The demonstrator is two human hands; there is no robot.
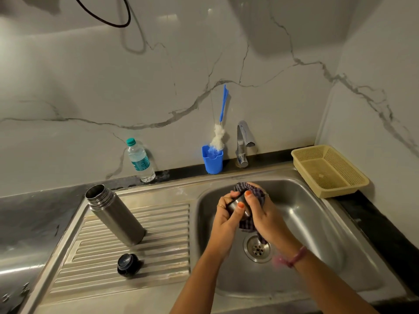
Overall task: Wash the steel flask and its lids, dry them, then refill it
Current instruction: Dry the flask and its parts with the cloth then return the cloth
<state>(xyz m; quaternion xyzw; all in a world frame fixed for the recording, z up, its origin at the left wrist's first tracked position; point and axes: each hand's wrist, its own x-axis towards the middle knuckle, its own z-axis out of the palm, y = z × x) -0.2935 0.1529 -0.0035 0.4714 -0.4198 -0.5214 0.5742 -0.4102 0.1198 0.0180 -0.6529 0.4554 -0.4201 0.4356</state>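
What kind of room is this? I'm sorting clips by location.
Most likely a home kitchen: a steel sink with a ribbed drainboard, a tap at a marble-look wall, and a bottle brush.

Both forearms forward — left hand and right hand curled, gripping, close together.

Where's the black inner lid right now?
Head view, lower left: the black inner lid lies on the ribbed drainboard, just in front of the open steel flask, left of the basin.

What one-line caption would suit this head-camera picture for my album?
Both hands dry a steel lid with a checked cloth over the sink; the open flask stands beside it.
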